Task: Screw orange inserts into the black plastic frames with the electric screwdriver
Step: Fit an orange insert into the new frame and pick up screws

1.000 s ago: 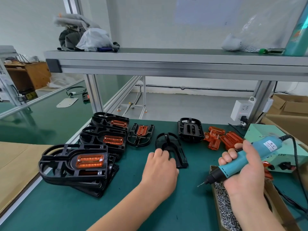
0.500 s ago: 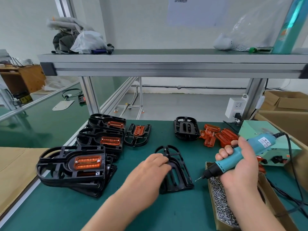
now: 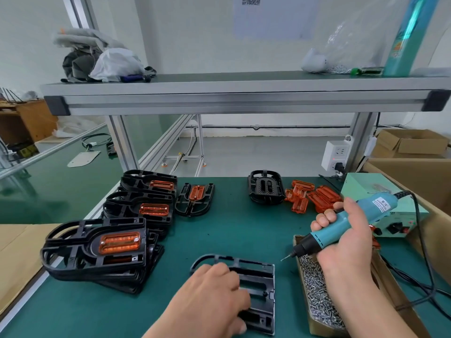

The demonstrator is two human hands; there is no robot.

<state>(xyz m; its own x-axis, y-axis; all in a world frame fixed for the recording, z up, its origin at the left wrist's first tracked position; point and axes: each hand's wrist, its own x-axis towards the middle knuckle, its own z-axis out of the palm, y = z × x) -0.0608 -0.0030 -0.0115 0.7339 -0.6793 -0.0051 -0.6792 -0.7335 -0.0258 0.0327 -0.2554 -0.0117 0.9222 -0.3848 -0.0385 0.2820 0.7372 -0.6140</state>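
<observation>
Surface: green-matted workbench (image 3: 231, 235)
Left: three stacks of black plastic frames (image 3: 73, 252) fitted with orange inserts; single fitted frame (image 3: 185, 203) just beside the rear stack
Near middle: bare black frame (image 3: 258, 276), flat
Rear: dark ribbed frame (image 3: 266, 189), heap of loose translucent orange inserts (image 3: 314, 196) beside it
Right: shallow cardboard tray (image 3: 390, 293) of small metal screws, pale green power box (image 3: 361, 186) behind

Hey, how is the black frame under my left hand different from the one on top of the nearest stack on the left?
The near frame has empty openings; the stack-top frame carries an orange insert. The near frame lies alone on the mat; the stack-top frame sits on other frames. The left hand holds the near frame; nothing touches the stack-top frame. Both are black plastic, seemingly of the same outline.
</observation>
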